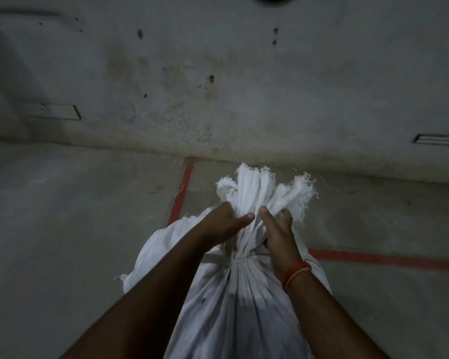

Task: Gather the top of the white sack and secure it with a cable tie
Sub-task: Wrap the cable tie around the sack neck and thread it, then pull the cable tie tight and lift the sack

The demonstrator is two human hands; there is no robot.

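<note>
A white woven sack stands upright on the floor right below me, its body full and pleated. Its top is bunched into a tight neck, and a thin tie circles that neck. Above the neck the frayed top fans out. My left hand grips the bunched cloth from the left, just above the tie. On the right side my right hand grips the same bunch, thumb up against the cloth; an orange thread band sits on that wrist.
The sack stands on a grey concrete floor marked with red painted lines. A stained grey wall rises close behind it. Small rectangular slots show in the wall at left and right.
</note>
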